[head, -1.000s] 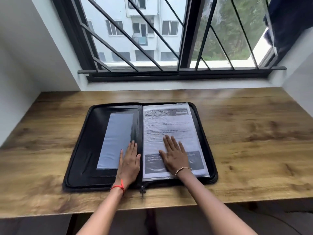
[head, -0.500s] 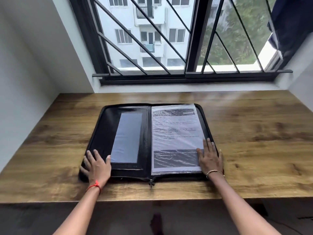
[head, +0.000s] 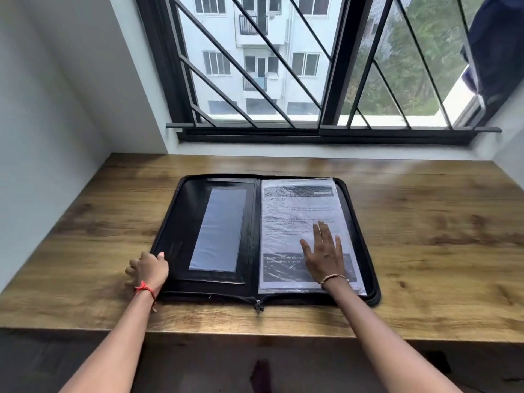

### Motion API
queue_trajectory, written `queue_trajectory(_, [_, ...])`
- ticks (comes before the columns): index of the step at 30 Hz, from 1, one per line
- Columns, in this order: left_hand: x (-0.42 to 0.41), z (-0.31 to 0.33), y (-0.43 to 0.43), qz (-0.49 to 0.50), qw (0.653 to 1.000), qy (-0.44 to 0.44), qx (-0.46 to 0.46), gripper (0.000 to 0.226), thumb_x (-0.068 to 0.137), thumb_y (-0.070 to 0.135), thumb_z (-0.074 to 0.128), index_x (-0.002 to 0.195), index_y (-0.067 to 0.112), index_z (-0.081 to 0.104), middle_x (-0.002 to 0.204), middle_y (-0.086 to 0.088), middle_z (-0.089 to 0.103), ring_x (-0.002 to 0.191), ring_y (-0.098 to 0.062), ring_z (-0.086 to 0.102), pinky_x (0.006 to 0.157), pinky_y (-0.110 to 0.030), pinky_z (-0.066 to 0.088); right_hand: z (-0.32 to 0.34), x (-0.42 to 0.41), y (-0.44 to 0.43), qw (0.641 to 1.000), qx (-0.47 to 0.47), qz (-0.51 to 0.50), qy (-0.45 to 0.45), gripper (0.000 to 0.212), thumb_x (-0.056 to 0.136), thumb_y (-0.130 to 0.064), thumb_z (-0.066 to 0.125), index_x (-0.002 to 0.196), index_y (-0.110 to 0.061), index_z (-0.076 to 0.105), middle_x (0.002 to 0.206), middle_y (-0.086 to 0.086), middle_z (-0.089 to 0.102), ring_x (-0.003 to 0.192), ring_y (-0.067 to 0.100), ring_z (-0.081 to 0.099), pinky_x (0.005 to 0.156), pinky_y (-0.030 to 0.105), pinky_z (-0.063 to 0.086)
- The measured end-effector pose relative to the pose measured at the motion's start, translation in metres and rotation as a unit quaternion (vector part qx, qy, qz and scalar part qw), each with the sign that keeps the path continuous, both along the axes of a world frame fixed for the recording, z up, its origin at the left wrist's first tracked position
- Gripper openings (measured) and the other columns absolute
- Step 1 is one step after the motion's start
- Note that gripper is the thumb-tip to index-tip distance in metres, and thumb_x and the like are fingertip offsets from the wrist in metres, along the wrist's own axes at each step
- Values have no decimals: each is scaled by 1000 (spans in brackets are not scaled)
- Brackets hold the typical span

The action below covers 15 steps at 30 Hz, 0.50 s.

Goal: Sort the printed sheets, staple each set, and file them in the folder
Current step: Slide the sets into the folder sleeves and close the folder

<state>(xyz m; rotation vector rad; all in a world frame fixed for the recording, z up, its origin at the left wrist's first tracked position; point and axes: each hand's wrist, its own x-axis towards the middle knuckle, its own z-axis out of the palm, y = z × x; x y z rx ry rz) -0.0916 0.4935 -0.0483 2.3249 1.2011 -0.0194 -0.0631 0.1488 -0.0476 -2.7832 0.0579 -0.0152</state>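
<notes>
A black zip folder point(head: 181, 222) lies open flat on the wooden table point(head: 425, 236). Its right half holds a printed sheet point(head: 295, 211) inside a clear plastic sleeve. The left half shows a shiny inner pocket point(head: 218, 231). My left hand point(head: 149, 269) grips the folder's left edge near the front corner, fingers curled round it. My right hand point(head: 324, 252) lies flat with straight fingers on the lower part of the sleeved sheet.
The table runs to a barred window point(head: 283, 80) at the back and white walls point(head: 42, 137) on both sides. A dark cloth point(head: 496, 46) hangs at the upper right. The zip pull point(head: 258, 304) dangles at the folder's front edge.
My left hand curled round the folder's left edge. My right hand moved from the folder's right edge back onto the sheet. The camera tilted and shifted closer.
</notes>
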Motion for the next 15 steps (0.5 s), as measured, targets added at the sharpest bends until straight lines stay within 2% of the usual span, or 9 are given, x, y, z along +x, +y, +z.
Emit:
queue_trajectory(3, [8,1,16,-15,999,-27,-41,43,97,23,42,119,-14,48,130,-35,39,120,-48,37,103,-49,30,-1,1,6,1000,3,17,8,61,98,-42,30,149,-13,13,158,1,6,146,12,6,118,36,-3])
queue_trajectory(6, [14,8,27,-19,993,-92,-71,38,94,19,49,104,-17,57,112,-37,55,107,-47,50,91,-46,41,1,3,7,1000,6,25,5,60,98,-40,31,148,-12,15,158,1,8,145,13,7,118,36,-1])
queue_trajectory(9, [13,18,31,-14,989,-126,-72,34,89,24,58,95,-9,63,103,-30,63,98,-43,57,84,-43,45,2,5,6,1000,17,24,0,58,98,-39,33,148,-12,17,157,2,10,145,13,8,118,37,1])
queue_trajectory(15, [11,51,30,-49,969,-217,-105,13,82,17,67,88,6,63,92,-17,65,88,-31,60,79,-39,47,8,2,4,999,31,29,-18,57,98,-37,35,146,-10,21,157,3,13,145,14,10,118,37,3])
